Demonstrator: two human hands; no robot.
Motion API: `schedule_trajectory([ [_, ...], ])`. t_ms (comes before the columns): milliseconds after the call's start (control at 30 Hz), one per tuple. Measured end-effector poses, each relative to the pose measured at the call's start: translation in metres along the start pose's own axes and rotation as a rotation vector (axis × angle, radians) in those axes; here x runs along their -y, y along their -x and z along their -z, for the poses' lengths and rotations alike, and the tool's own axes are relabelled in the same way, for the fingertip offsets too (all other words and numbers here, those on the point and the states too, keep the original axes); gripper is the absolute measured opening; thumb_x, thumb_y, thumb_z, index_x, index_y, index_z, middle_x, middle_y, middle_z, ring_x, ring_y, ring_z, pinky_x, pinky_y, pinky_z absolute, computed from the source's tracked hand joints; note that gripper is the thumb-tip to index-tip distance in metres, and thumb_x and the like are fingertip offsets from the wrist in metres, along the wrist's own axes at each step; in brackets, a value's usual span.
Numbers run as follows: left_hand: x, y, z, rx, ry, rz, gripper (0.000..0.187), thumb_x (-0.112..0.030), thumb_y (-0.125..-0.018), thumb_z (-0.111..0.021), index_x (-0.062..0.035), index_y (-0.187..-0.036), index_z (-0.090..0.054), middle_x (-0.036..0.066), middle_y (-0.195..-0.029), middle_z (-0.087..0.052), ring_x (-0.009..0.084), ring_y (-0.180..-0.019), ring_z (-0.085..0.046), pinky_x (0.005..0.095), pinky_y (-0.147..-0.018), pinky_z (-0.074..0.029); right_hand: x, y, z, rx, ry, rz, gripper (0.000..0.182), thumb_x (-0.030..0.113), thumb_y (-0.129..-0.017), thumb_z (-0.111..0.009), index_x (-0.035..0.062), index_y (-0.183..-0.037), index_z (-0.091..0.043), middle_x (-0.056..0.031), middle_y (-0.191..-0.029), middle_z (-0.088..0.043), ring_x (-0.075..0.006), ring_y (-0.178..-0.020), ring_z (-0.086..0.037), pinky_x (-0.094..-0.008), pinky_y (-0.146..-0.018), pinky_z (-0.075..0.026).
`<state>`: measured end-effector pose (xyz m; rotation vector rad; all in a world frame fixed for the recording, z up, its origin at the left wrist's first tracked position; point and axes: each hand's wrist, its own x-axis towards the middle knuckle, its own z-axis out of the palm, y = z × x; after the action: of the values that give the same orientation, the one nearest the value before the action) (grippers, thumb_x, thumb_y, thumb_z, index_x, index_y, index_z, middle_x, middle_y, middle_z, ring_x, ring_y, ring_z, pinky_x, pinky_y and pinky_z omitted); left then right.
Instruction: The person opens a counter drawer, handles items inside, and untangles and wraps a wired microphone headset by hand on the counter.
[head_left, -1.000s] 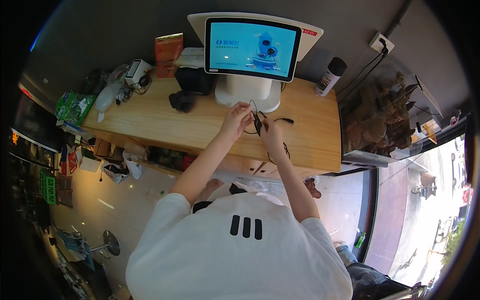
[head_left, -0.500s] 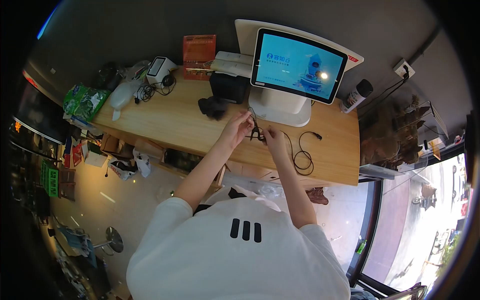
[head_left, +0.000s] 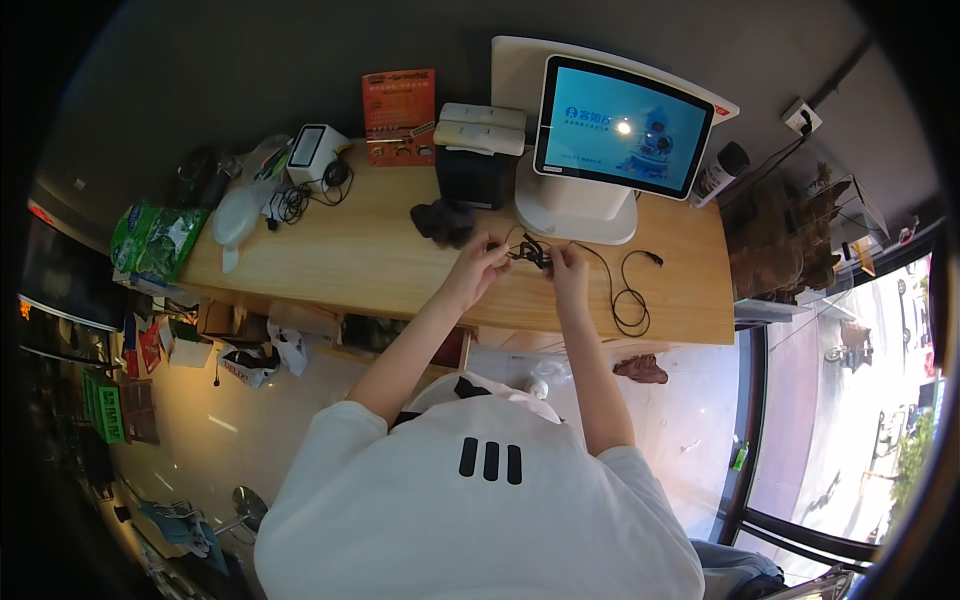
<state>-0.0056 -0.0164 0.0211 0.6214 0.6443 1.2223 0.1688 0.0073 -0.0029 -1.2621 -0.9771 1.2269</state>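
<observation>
My left hand (head_left: pixel 478 266) and right hand (head_left: pixel 568 268) each pinch a thin black cable (head_left: pixel 530 250) above the counter (head_left: pixel 330 250), near its front edge. It looks light, limp, tangle-prone; best gripped near the bundled middle.

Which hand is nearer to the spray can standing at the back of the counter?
Right. The right hand is below and left of the spray can, in front of the screen. The left hand is farther left, by the black cloth.
</observation>
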Motion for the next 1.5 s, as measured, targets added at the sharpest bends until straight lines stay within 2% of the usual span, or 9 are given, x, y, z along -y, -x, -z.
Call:
schedule_trajectory([
  [433, -0.01, -0.004, 0.015, -0.178, -0.306, -0.037, 0.009, -0.016, -0.09, -0.059, -0.0096, -0.094, -0.054, -0.004, -0.086, -0.051, 0.0049, -0.081, -0.052, 0.022, -0.075, -0.047, 0.007, 0.014, -0.002, 0.267, 0.209, 0.104, 0.014, 0.01, -0.082, -0.066, -0.0012, -0.088, -0.059, -0.0041, -0.07, -0.06, -0.0087, -0.058, -0.057, -0.0215, -0.053, -0.045],
  [600, -0.006, -0.01, 0.02, -0.171, -0.43, -0.024, 0.013, -0.018, -0.09, -0.059, -0.0086, -0.099, -0.055, -0.003, -0.09, -0.052, 0.0057, -0.084, -0.053, 0.0224, -0.074, -0.047, 0.0, 0.011, -0.004, 0.238, 0.207, 0.026, 0.016, 0.008, -0.08, -0.066, -0.0016, -0.091, -0.059, -0.006, -0.076, -0.062, -0.011, -0.065, -0.059, -0.0215, -0.06, -0.048],
  [767, 0.029, -0.006, 0.04, -0.327, -0.76, -0.48, 0.036, -0.022, -0.082, -0.069, -0.0018, -0.106, -0.053, 0.009, -0.099, -0.053, 0.0163, -0.085, -0.055, 0.029, -0.074, -0.046, -0.003, 0.009, -0.004, 0.184, 0.122, -0.047, 0.012, 0.006, -0.081, -0.063, -0.0036, -0.087, -0.059, -0.0068, -0.071, -0.062, -0.0117, -0.063, -0.062, -0.0216, -0.058, -0.049],
  [800, 0.029, 0.0, 0.039, -0.329, -0.76, -0.481, 0.036, -0.022, -0.082, -0.069, -0.0018, -0.106, -0.053, 0.009, -0.099, -0.053, 0.0163, -0.085, -0.055, 0.029, -0.074, -0.046, -0.003, 0.01, -0.004, 0.175, 0.04, -0.101, 0.011, 0.006, -0.082, -0.062, -0.0037, -0.087, -0.059, -0.0071, -0.072, -0.062, -0.012, -0.063, -0.061, -0.0216, -0.058, -0.049],
  [867, 0.017, 0.015, 0.031, -0.192, -1.385, -0.652, 0.033, -0.017, -0.08, -0.069, -0.0025, -0.105, -0.054, 0.01, -0.103, -0.055, 0.0198, -0.09, -0.055, 0.0316, -0.078, -0.045, -0.003, 0.009, -0.004, 0.172, -0.042, -0.158, 0.01, 0.005, -0.083, -0.06, -0.0039, -0.088, -0.059, -0.0075, -0.073, -0.062, -0.0123, -0.063, -0.061, -0.0217, -0.058, -0.049],
  [900, 0.012, 0.021, 0.019, -0.225, -1.36, -0.598, 0.028, -0.013, -0.078, -0.069, -0.0021, -0.1, -0.057, 0.013, -0.098, -0.059, 0.0262, -0.086, -0.056, 0.037, -0.08, -0.044, -0.003, 0.01, -0.004, 0.177, -0.107, -0.181, 0.009, 0.004, -0.083, -0.06, -0.0038, -0.088, -0.059, -0.0075, -0.074, -0.062, -0.0124, -0.063, -0.061, -0.0216, -0.058, -0.049],
  [1000, 0.009, 0.014, 0.022, -0.236, -1.497, -0.675, 0.018, -0.01, -0.078, -0.068, -0.0019, -0.093, -0.061, 0.011, -0.089, -0.062, 0.0263, -0.082, -0.057, 0.0366, -0.077, -0.046, 0.001, 0.012, -0.003, 0.182, -0.219, -0.233, 0.008, 0.004, -0.085, -0.059, -0.0037, -0.088, -0.059, -0.0078, -0.076, -0.061, -0.0129, -0.065, -0.06, -0.0213, -0.059, -0.049],
  [1400, 0.013, 0.016, 0.013, -0.076, -1.073, -0.3, 0.016, -0.009, -0.083, -0.064, 0.0036, -0.092, -0.06, 0.012, -0.088, -0.064, 0.0208, -0.084, -0.062, 0.0293, -0.075, -0.047, 0.001, 0.012, 0.002, -0.05, -0.692, -0.246, 0.003, 0.001, -0.084, -0.06, -0.0007, -0.085, -0.057, -0.0065, -0.076, -0.058, -0.0164, -0.07, -0.059, -0.0222, -0.064, -0.05],
  [1500, 0.014, 0.014, 0.016, -0.07, -1.172, -0.402, 0.014, -0.008, -0.083, -0.064, 0.0029, -0.091, -0.06, 0.012, -0.086, -0.063, 0.0233, -0.082, -0.062, 0.03, -0.074, -0.047, 0.003, 0.01, 0.006, -0.094, -0.76, -0.222, 0.004, 0.001, -0.084, -0.06, 0.0003, -0.083, -0.057, -0.0059, -0.076, -0.058, -0.0167, -0.071, -0.059, -0.022, -0.065, -0.05],
])
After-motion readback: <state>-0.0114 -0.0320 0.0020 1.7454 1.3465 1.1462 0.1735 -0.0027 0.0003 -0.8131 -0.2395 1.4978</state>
